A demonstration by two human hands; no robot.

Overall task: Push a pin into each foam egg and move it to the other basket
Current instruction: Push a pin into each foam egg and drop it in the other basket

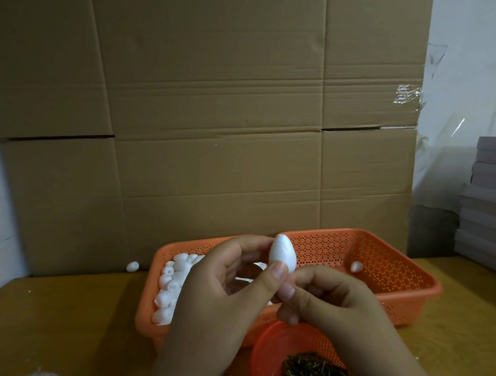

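Foam egg [282, 254] pinched upright in left hand [219, 291] over the orange basket [395, 268], blunt end down so right hand [323, 294], pinching at its base, can presumably push the pin in.

Dim, warm, even indoor light; the frame's corners fall darker. Soft shadows lie under the hands. Wide-angle bending shows at the edges; detail is slightly soft.
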